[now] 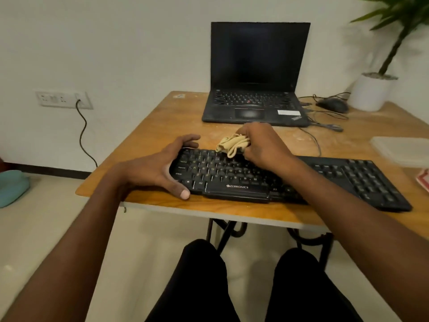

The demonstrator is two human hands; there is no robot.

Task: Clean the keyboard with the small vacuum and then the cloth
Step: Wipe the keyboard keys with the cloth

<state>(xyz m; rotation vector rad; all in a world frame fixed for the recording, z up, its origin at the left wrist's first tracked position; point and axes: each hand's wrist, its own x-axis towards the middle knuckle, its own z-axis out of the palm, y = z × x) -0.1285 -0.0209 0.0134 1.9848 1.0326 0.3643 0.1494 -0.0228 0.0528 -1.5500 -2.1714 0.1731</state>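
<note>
A black keyboard (348, 177) lies along the near edge of the wooden table (162, 119). My left hand (157, 168) grips the keyboard's left end, fingers curled over its far edge and thumb at the near edge. My right hand (262, 145) holds a bunched beige cloth (232, 143) over the upper key rows, left of the keyboard's middle. The cloth touches the top rows. No small vacuum is in view.
An open black laptop (255, 89) stands behind the keyboard. A mouse (333, 105) with loose cables and a white plant pot (370, 92) sit at the back right. A translucent lidded box (401, 149) lies at the right edge. A wall socket (62, 99) with a cable is left.
</note>
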